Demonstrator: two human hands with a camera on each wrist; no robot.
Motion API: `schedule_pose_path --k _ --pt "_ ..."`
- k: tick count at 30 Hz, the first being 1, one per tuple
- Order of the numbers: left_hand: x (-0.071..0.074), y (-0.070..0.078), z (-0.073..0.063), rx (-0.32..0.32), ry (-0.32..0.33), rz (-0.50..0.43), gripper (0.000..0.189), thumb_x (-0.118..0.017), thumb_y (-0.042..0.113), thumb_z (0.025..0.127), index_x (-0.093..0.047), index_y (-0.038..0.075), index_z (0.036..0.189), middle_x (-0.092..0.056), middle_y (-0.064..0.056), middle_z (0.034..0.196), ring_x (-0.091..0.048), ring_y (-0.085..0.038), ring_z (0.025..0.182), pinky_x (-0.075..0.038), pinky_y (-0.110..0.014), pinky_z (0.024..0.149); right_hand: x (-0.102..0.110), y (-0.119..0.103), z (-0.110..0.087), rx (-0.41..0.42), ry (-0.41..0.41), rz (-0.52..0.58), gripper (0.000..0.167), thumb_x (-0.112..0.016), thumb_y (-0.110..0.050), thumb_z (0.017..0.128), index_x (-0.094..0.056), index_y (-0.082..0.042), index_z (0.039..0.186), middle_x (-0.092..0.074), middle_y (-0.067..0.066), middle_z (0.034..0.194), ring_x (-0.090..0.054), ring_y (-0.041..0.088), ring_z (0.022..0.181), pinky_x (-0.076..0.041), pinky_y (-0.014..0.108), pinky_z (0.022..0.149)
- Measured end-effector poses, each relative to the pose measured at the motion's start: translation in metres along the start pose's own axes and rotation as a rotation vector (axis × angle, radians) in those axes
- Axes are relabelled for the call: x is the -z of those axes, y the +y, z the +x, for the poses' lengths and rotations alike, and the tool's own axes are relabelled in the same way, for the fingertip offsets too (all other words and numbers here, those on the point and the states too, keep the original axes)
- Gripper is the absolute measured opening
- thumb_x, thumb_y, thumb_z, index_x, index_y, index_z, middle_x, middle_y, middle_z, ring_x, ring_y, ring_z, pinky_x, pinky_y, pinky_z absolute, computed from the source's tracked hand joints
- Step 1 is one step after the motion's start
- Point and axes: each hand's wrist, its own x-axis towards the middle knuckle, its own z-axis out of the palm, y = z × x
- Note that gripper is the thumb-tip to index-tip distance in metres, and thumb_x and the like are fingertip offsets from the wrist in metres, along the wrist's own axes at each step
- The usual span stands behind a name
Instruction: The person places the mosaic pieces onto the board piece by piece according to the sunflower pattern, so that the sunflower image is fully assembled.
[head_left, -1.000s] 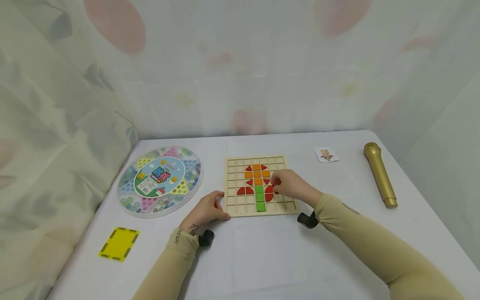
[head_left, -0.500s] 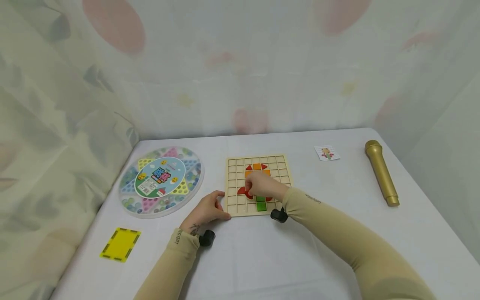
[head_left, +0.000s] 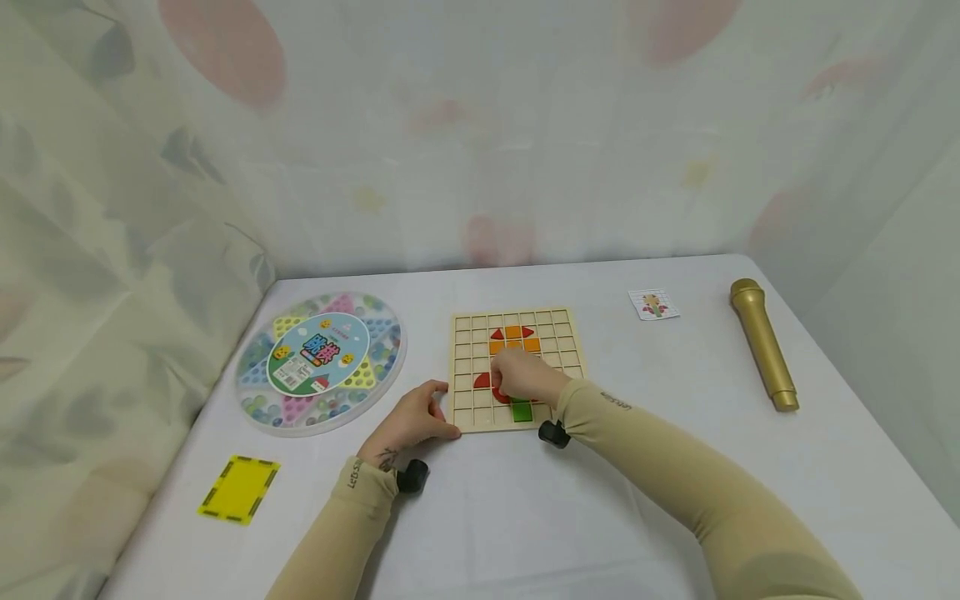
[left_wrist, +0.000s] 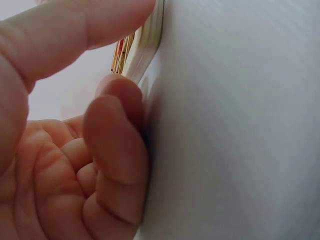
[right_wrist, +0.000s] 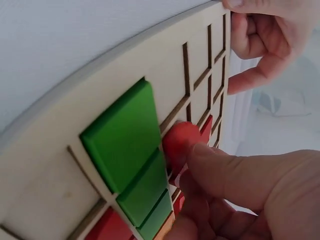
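Note:
A pale wooden grid board [head_left: 462, 414] lies on the table, with flat coloured pieces set in its squares. My left hand [head_left: 411, 418] holds the board's near left corner, thumb at the front edge and a finger against the left side. Over the board, my right hand [head_left: 528, 375] pinches a red rounded piece [right_wrist: 179, 142] between thumb and fingers, low at the squares just left of the green squares [right_wrist: 122, 135]. Another red piece [head_left: 482, 381] lies farther left. Orange squares [head_left: 513, 332] and red triangles [head_left: 497, 334] show behind the right hand, which hides the board's middle.
A round Chinese checkers set [head_left: 322, 358] lies at the left, with a yellow square frame [head_left: 240, 489] nearer the front. A small pattern card [head_left: 654, 305] lies at the back right, left of a golden microphone [head_left: 763, 343]. A patterned cloth [head_left: 517, 150] hangs behind the table.
My right hand has moved left from the red pieces right of the green column to its left side, then stays nearly in place. The left hand keeps its place on the corner.

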Motion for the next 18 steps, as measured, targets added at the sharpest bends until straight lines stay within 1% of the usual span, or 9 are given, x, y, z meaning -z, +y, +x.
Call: schedule_pose_path --k 4,7,9,12,14,18 --pt "0.0 -0.001 -0.001 0.004 0.002 -0.001 0.078 -0.083 0.012 0.063 -0.046 0.005 0.131 -0.055 -0.006 0.07 -0.048 -0.015 0.058 -0.039 -0.026 0.054 -0.003 0.0 0.002 -0.016 0.02 -0.051 0.016 -0.068 -0.006 0.079 -0.059 -0.01 0.067 -0.052 -0.001 0.064 -0.046 0.012 0.06 -0.037 0.024 0.053" --pt "0.0 -0.001 -0.001 0.005 0.003 -0.002 0.078 -0.083 0.012 0.063 -0.046 0.005 0.131 -0.055 -0.006 0.07 -0.048 -0.015 0.058 -0.039 -0.026 0.054 -0.004 -0.001 0.003 -0.04 0.035 -0.106 0.023 -0.076 -0.019 0.075 -0.056 -0.011 0.066 -0.049 -0.003 0.062 -0.045 0.012 0.058 -0.035 0.025 0.051" --pt "0.0 -0.001 -0.001 0.009 0.002 -0.004 0.078 -0.083 0.012 0.063 -0.046 0.006 0.131 -0.055 -0.006 0.07 -0.048 -0.015 0.058 -0.039 -0.026 0.054 -0.005 -0.001 0.002 -0.056 0.043 -0.12 0.027 -0.078 -0.022 0.073 -0.055 -0.011 0.065 -0.047 -0.003 0.061 -0.043 0.011 0.057 -0.034 0.025 0.05" --pt "0.0 -0.001 -0.001 0.008 0.001 -0.011 0.078 -0.083 0.012 0.063 -0.045 0.005 0.131 -0.055 -0.006 0.07 -0.048 -0.015 0.058 -0.039 -0.027 0.055 -0.005 0.002 0.001 -0.069 0.052 -0.113 0.03 -0.079 -0.022 0.072 -0.052 -0.012 0.063 -0.044 -0.003 0.059 -0.041 0.011 0.055 -0.032 0.024 0.049" --pt "0.0 -0.002 -0.001 0.008 0.001 -0.014 0.078 -0.084 0.012 0.063 -0.045 0.005 0.131 -0.055 -0.006 0.07 -0.048 -0.016 0.058 -0.039 -0.027 0.055 -0.002 0.004 -0.001 -0.071 0.057 -0.107 0.029 -0.078 -0.021 0.072 -0.052 -0.011 0.064 -0.045 -0.003 0.06 -0.042 0.012 0.056 -0.032 0.025 0.05" --pt "0.0 -0.001 -0.001 0.011 0.002 -0.012 0.078 -0.084 0.012 0.063 -0.045 0.005 0.131 -0.055 -0.006 0.07 -0.048 -0.016 0.058 -0.039 -0.027 0.055 0.006 0.014 -0.003 -0.066 0.083 -0.15 0.023 -0.074 -0.018 0.075 -0.054 -0.011 0.068 -0.049 -0.002 0.063 -0.046 0.013 0.059 -0.034 0.025 0.051"
